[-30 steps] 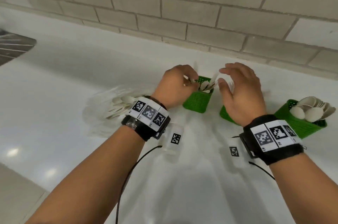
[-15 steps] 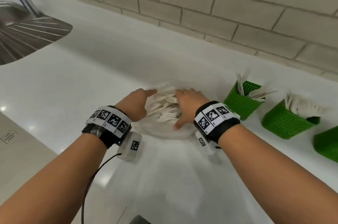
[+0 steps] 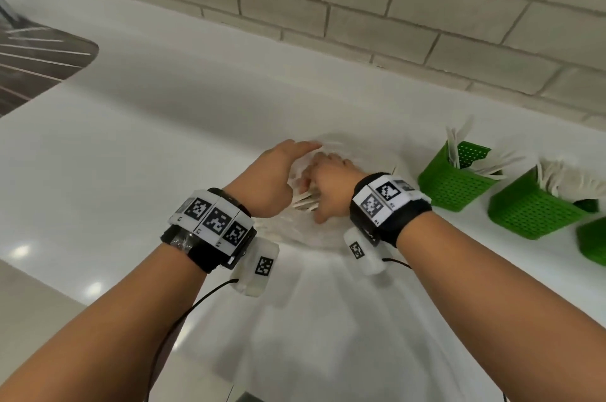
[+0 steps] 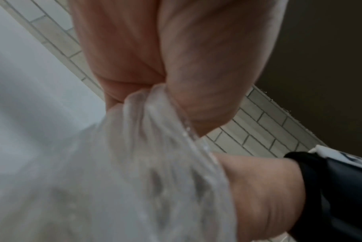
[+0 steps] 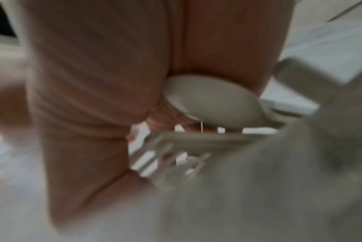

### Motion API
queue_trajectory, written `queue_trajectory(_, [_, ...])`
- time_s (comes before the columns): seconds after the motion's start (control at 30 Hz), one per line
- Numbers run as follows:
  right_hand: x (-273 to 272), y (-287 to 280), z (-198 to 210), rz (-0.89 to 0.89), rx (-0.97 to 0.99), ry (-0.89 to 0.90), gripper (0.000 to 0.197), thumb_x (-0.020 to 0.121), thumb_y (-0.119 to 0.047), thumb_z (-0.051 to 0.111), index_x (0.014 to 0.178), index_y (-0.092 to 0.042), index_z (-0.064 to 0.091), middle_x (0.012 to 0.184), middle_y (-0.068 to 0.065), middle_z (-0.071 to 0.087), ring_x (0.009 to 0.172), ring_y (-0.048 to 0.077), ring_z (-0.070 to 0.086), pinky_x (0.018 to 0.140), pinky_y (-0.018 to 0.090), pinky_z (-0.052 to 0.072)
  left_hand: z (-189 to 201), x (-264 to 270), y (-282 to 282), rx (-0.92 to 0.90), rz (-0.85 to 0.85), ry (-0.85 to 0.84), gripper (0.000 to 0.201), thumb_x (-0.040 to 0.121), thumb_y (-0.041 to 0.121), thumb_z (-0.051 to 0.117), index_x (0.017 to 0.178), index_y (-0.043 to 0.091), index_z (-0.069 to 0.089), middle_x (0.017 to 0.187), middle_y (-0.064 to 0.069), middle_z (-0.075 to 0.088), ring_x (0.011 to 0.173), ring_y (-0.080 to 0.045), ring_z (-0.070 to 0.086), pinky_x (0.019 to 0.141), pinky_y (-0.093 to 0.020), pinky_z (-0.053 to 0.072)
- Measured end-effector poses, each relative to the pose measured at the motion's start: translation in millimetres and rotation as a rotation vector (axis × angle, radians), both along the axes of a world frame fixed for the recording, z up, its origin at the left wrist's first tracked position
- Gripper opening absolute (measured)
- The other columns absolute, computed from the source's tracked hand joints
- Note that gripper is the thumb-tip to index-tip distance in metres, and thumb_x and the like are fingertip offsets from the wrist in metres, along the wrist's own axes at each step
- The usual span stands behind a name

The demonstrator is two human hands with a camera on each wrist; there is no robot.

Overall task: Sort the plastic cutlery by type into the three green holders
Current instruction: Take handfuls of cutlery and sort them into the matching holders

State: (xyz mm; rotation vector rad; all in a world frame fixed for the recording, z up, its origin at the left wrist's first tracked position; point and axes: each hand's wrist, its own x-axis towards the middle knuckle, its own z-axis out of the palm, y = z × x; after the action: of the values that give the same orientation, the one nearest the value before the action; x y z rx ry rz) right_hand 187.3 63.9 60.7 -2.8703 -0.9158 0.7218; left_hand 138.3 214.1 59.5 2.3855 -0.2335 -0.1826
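A clear fluted plastic plate [image 3: 328,239] on the white counter holds a pile of white cutlery [image 3: 303,200]. My left hand [image 3: 295,159] grips the plate's rim [image 4: 134,163] between thumb and fingers. My right hand [image 3: 311,191] is down in the pile, fingers curled on a white spoon [image 5: 213,101], with fork tines [image 5: 176,152] just below; this view is blurred. To the right stand the green holders: one with knives [image 3: 455,182], one with forks [image 3: 531,211], and a third [image 3: 593,241] cut off by the frame edge.
A steel sink [image 3: 39,60] lies at the far left. A tiled wall [image 3: 360,8] runs along the back of the counter. The counter's front edge [image 3: 49,270] passes under my left forearm.
Both hands left the holders and came to the plate. Since half a second ago the right fingers have dug into the pile and the left hand has taken the rim.
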Motion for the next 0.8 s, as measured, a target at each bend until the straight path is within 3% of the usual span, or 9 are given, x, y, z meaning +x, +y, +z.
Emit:
queue_trajectory(0.07, [13.6, -10.4, 8.8, -0.126, 0.065, 0.109, 0.055, 0.071, -0.022, 0.077, 0.119, -0.02, 0.052, 0.116, 0.003, 0.055, 0.095, 0.02, 0.056, 0.075, 0.029, 0.048, -1.5, 0.1, 7.1, 0.014, -0.012, -0.014, 0.09, 0.071, -0.018, 0.046, 0.146, 0.03, 0.038, 0.122, -0.001, 0.052, 0.104, -0.018, 0.054, 0.083, -0.014, 0.04])
queue_trajectory(0.17, [19.6, -5.9, 6.1, -0.131, -0.023, 0.057, 0.065, 0.071, -0.031, 0.075, 0.126, -0.013, 0.046, 0.119, 0.007, 0.059, 0.101, 0.025, 0.06, 0.09, 0.038, 0.053, -2.7, 1.2, 7.2, -0.027, -0.025, -0.036, 0.09, 0.07, -0.019, 0.045, 0.146, 0.028, 0.039, 0.124, 0.003, 0.051, 0.099, -0.014, 0.054, 0.079, -0.004, 0.038])
queue_trajectory(0.23, [15.0, 12.4, -1.9, 0.004, -0.264, -0.035, 0.063, 0.078, -0.042, 0.069, 0.13, -0.015, 0.046, 0.135, 0.012, 0.05, 0.121, 0.029, 0.048, 0.107, 0.043, 0.039, -2.5, 3.9, 0.6, -0.071, -0.034, -0.069, 0.088, 0.071, -0.02, 0.046, 0.146, 0.025, 0.039, 0.129, 0.004, 0.049, 0.107, -0.01, 0.051, 0.083, 0.001, 0.033])
queue_trajectory(0.3, [9.8, 25.8, -7.4, 0.091, -0.377, -0.126, 0.056, 0.085, -0.042, 0.064, 0.132, -0.017, 0.049, 0.143, 0.013, 0.04, 0.134, 0.031, 0.031, 0.113, 0.046, 0.023, -3.0, 5.3, -2.3, -0.1, -0.02, -0.106, 0.087, 0.07, -0.019, 0.048, 0.147, 0.021, 0.04, 0.133, 0.0, 0.049, 0.12, -0.011, 0.047, 0.094, -0.005, 0.031])
queue_trajectory(0.43, [5.4, 23.6, -8.4, 0.2, -0.31, -0.168, 0.048, 0.084, -0.025, 0.068, 0.127, -0.013, 0.049, 0.134, 0.007, 0.049, 0.125, 0.025, 0.042, 0.108, 0.041, 0.027, -2.8, 1.3, 0.7, -0.144, 0.031, -0.14, 0.081, 0.072, -0.016, 0.053, 0.145, 0.017, 0.042, 0.138, -0.002, 0.049, 0.127, -0.015, 0.046, 0.101, -0.015, 0.033])
queue_trajectory(0.53, [-1.8, 25.0, -7.1, 0.226, -0.315, -0.216, 0.04, 0.087, -0.034, 0.064, 0.122, -0.019, 0.054, 0.135, 0.001, 0.052, 0.13, 0.021, 0.039, 0.113, 0.041, 0.02, -1.9, -2.8, -2.1, -0.141, -0.009, -0.147, 0.082, 0.072, -0.005, 0.068, 0.146, 0.018, 0.04, 0.136, -0.004, 0.049, 0.125, -0.018, 0.049, 0.105, -0.028, 0.04])
queue_trajectory(0.6, [-4.4, 17.0, -1.7, 0.206, -0.219, -0.251, 0.049, 0.085, -0.039, 0.066, 0.128, -0.021, 0.053, 0.135, 0.001, 0.052, 0.128, 0.022, 0.043, 0.109, 0.038, 0.03, -1.5, -7.0, 0.8, -0.007, -0.067, -0.089, 0.093, 0.071, 0.0, 0.07, 0.15, 0.028, 0.029, 0.135, -0.005, 0.045, 0.12, -0.025, 0.05, 0.097, -0.035, 0.045])
queue_trajectory(0.7, [-1.9, -3.5, 5.7, 0.108, -0.078, -0.24, 0.038, 0.083, -0.036, 0.068, 0.117, -0.025, 0.056, 0.117, -0.003, 0.062, 0.103, 0.021, 0.061, 0.074, 0.03, 0.045, -0.4, -16.5, 9.5, 0.184, -0.07, 0.091, 0.101, 0.076, -0.002, 0.06, 0.149, 0.047, 0.01, 0.117, -0.004, 0.047, 0.096, -0.027, 0.056, 0.07, -0.029, 0.046])
queue_trajectory(0.8, [-8.4, 2.1, 4.8, 0.16, -0.141, -0.251, 0.022, 0.087, -0.033, 0.065, 0.103, -0.021, 0.057, 0.106, -0.001, 0.065, 0.099, 0.023, 0.062, 0.09, 0.036, 0.044, 1.1, -19.8, 3.5, 0.115, -0.049, 0.085, 0.101, 0.076, -0.011, 0.048, 0.151, 0.044, 0.009, 0.107, -0.012, 0.055, 0.089, -0.027, 0.057, 0.074, -0.038, 0.05])
